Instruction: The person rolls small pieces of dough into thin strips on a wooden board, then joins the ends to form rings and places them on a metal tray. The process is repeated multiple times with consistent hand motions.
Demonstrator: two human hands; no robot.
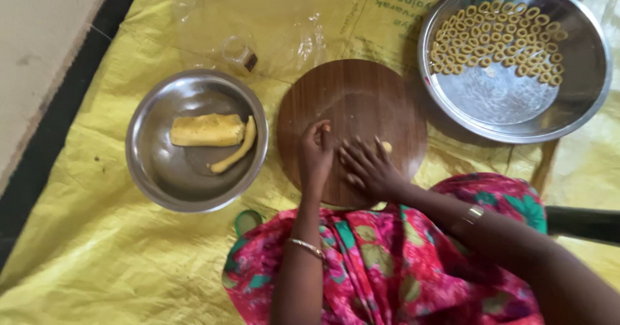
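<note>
A round brown wooden board [361, 99] lies on a yellow plastic sheet. My right hand [369, 168] lies flat on the board with fingers spread, pressing a small piece of yellow dough [386, 146] that peeks out at the fingertips. Beside it, my left hand [315, 152] rests on the board with fingers curled, pinching a bit of dough at its tips. A steel bowl [155, 170] at the left holds a dough block [206, 130] and a rolled dough strip [236, 154]. A wide steel plate [516, 105] at the upper right carries several small dough rings [497, 37].
The yellow plastic sheet [97, 247] covers the floor. A clear plastic bag [278, 21] lies crumpled beyond the board, with a small clear cup [240, 55] on it. A green object [247, 221] sits by my knee. Bare floor [39, 34] and a dark strip border the left.
</note>
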